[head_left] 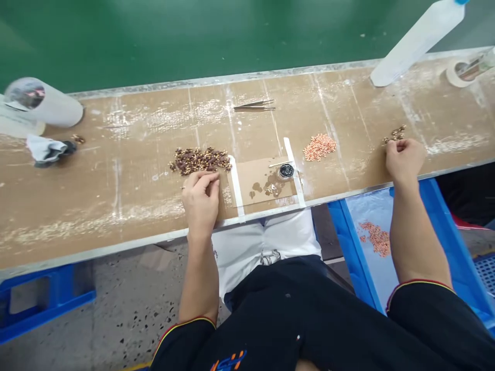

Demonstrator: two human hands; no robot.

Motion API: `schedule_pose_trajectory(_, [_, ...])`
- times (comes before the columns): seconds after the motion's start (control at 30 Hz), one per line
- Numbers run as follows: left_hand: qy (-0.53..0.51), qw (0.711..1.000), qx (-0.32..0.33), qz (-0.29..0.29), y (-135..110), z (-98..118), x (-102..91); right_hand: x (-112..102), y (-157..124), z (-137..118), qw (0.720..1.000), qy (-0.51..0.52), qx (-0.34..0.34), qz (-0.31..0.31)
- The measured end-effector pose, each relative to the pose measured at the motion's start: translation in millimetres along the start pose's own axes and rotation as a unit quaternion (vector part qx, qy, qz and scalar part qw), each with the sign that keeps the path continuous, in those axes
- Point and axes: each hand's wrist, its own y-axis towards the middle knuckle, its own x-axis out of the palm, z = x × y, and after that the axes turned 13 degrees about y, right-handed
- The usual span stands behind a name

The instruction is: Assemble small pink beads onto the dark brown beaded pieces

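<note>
My left hand (201, 198) rests at the near edge of a pile of small dark brown and gold pieces (199, 160), its fingertips pinched together; whatever lies between them is too small to make out. Far to the right, my right hand (404, 159) is closed in a pinch beside a small heap of gold-coloured pieces (395, 134), and its fingertips hide what they hold. Between the hands, a small pot of black paste (286, 171) and a thin stick (280, 164) sit on a stained cardboard sheet (249, 172) taped to the bench. Beyond it lies a heap of small orange pieces (319, 147).
Tweezers (254, 105) lie toward the back of the bench (147, 175). A white bottle (417, 44) and a tape roll (460, 73) are at right; a white cylinder (58, 105) and a crumpled cloth (46, 148) at left. A blue tray (358, 247) with orange pieces sits below the bench edge.
</note>
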Motion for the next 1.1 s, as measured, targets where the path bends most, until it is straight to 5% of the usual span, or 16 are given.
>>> schedule_pose_trajectory(0.13, [0.014,1.000,0.013,0.006,1.6,-1.0,2.9,-8.8,19.8,-1.4,0.999,-0.029,-0.027,-0.007])
schedule_pose_trajectory(0.27, [-0.009,1.000,0.009,-0.026,2.8,-6.4,-8.8,4.2,-5.9,2.9,0.994,-0.021,-0.101,-0.036])
schedule_pose_trajectory(0.37, [-0.009,1.000,0.007,-0.025,3.2,-12.2,-19.9,24.2,-42.0,7.7,0.973,0.004,-0.170,-0.158])
schedule_pose_trajectory(0.5, [0.038,0.999,0.030,-0.025,3.5,-21.8,-25.5,43.0,-74.5,3.8,0.903,0.018,-0.284,-0.321])
schedule_pose_trajectory(0.77, [0.003,0.999,0.022,-0.031,-8.3,-16.3,-38.4,48.4,-69.7,-12.2,0.869,-0.098,-0.344,-0.341])
schedule_pose_trajectory(0.9, [-0.132,0.989,-0.062,-0.016,-25.1,1.2,-40.0,51.8,-71.4,-14.8,0.847,-0.173,-0.382,-0.326])
schedule_pose_trajectory(1.1, [-0.304,0.930,-0.201,-0.043,-43.4,20.0,-25.1,55.7,-75.1,-20.8,0.814,-0.247,-0.420,-0.317])
